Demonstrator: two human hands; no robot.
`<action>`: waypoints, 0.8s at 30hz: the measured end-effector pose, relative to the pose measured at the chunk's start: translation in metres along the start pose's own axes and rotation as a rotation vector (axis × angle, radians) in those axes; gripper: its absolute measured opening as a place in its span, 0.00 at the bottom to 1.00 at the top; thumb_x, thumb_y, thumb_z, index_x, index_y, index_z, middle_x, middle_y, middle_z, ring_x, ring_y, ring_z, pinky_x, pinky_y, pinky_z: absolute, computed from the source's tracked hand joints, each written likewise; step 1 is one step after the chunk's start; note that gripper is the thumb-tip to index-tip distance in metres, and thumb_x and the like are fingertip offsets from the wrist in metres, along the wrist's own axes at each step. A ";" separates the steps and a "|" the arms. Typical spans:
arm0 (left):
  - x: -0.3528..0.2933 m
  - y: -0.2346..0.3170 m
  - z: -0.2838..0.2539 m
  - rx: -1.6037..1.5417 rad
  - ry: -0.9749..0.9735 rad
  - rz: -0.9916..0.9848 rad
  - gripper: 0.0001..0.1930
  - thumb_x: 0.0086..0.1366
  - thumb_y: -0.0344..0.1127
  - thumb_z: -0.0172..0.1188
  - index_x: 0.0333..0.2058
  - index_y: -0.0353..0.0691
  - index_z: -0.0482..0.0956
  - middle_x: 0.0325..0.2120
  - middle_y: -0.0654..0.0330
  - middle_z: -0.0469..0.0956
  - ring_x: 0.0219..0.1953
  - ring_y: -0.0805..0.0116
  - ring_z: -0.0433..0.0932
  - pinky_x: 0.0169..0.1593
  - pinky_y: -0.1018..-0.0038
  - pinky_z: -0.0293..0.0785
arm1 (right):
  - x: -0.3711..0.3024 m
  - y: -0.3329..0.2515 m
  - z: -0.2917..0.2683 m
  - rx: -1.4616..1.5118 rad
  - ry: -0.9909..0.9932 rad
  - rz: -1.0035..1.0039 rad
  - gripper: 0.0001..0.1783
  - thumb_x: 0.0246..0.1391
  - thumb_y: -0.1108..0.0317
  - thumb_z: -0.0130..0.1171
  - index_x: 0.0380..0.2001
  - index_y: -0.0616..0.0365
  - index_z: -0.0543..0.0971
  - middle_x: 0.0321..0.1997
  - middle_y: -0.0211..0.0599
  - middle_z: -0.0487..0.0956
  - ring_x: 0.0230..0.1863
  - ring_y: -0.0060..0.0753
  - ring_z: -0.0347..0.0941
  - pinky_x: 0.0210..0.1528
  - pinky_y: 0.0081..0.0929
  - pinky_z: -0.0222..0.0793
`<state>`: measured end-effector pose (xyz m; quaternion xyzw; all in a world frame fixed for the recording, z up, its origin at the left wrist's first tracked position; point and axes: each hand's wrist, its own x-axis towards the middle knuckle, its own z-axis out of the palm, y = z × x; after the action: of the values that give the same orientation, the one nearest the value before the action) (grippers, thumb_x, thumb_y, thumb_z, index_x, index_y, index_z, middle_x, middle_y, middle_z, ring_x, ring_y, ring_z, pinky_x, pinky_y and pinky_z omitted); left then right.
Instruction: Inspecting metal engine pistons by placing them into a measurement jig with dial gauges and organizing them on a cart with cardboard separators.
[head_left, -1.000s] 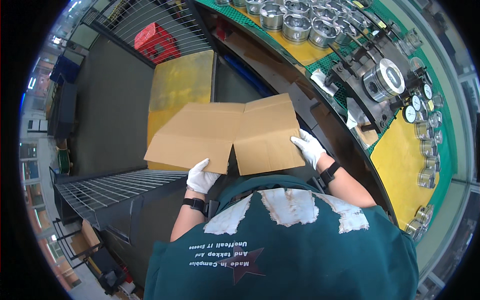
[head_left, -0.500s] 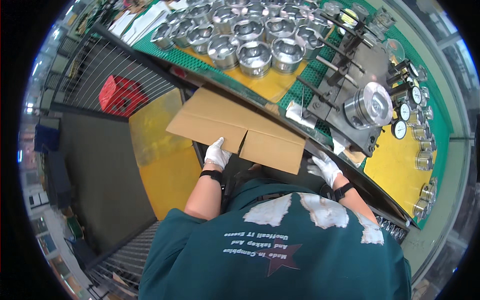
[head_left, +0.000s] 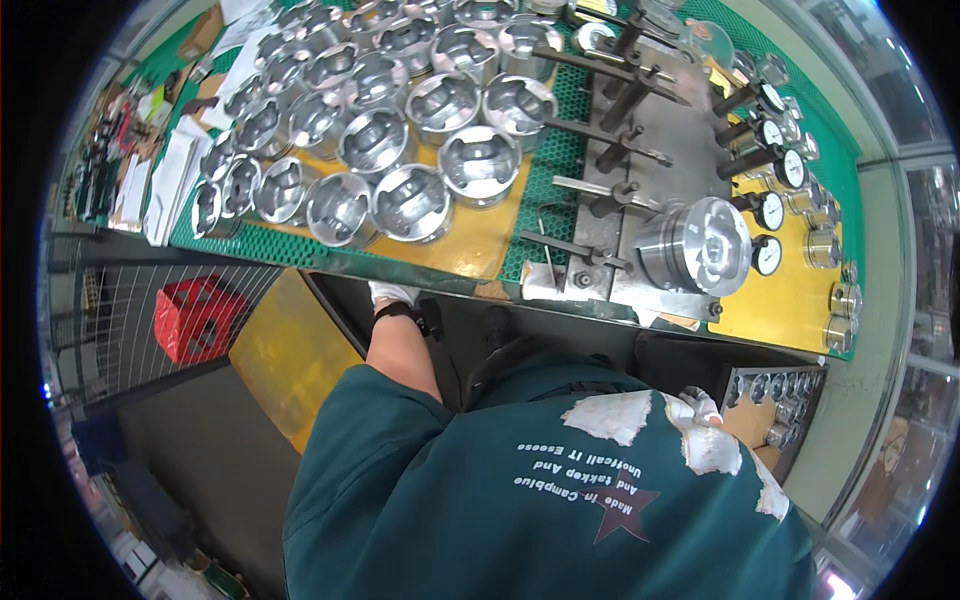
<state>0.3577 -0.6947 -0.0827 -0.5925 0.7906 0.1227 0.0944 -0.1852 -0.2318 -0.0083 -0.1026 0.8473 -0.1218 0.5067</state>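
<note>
My left hand (head_left: 393, 293), in a white glove, reaches in at the front edge of the workbench (head_left: 430, 276). The bench edge hides its fingers, so whatever they hold or touch cannot be seen. On the other side, my right hand (head_left: 702, 405), also gloved in white, is low beside my body, partly covered by my dark green shirt. It is nearest to a crate (head_left: 728, 392) of small metal pistons below the bench; its fingers are too small and hidden to read.
Rows of metal pistons (head_left: 412, 203) stand on the bench's yellow and green mats. A steel gauge fixture (head_left: 640, 140) with dial gauges (head_left: 767, 211) and one large piston (head_left: 697, 247) is to the right. A red basket (head_left: 200, 318) sits behind wire mesh at left.
The cardboard sheet that lay between my hands is out of sight. My left hand has gone under the bench edge; my right hand has drawn back toward my right side. The view has turned.
</note>
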 end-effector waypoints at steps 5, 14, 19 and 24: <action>-0.004 -0.002 0.072 -0.534 0.028 0.221 0.22 0.71 0.50 0.43 0.54 0.46 0.76 0.57 0.57 0.73 0.59 0.54 0.69 0.65 0.57 0.59 | -0.016 0.001 -0.010 0.134 -0.049 -0.150 0.22 0.62 0.67 0.57 0.57 0.63 0.72 0.51 0.41 0.79 0.45 0.34 0.78 0.42 0.30 0.78; -0.095 0.169 -0.153 -0.871 -1.097 0.009 0.23 0.66 0.38 0.61 0.54 0.29 0.73 0.45 0.55 0.79 0.44 0.70 0.77 0.47 0.71 0.76 | -0.110 -0.210 -0.097 0.002 -0.322 -0.558 0.14 0.64 0.69 0.55 0.48 0.65 0.77 0.41 0.38 0.81 0.40 0.24 0.77 0.44 0.23 0.75; -0.127 0.258 -0.317 -1.119 -0.469 0.421 0.25 0.58 0.28 0.64 0.54 0.29 0.71 0.50 0.50 0.77 0.48 0.64 0.78 0.53 0.71 0.74 | -0.137 -0.281 -0.119 0.101 -0.405 -0.798 0.19 0.64 0.65 0.56 0.53 0.65 0.75 0.39 0.37 0.82 0.36 0.23 0.79 0.41 0.23 0.76; -0.097 0.321 -0.322 -0.174 0.242 0.855 0.46 0.38 0.37 0.77 0.60 0.41 0.67 0.61 0.38 0.63 0.57 0.38 0.69 0.60 0.55 0.67 | -0.149 -0.316 -0.097 -0.041 -0.497 -0.820 0.26 0.66 0.62 0.52 0.61 0.67 0.67 0.44 0.43 0.81 0.41 0.28 0.79 0.46 0.25 0.75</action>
<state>0.0758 -0.6190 0.2785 -0.2287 0.9563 0.1465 -0.1082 -0.1853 -0.4773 0.2580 -0.4644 0.5923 -0.2669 0.6019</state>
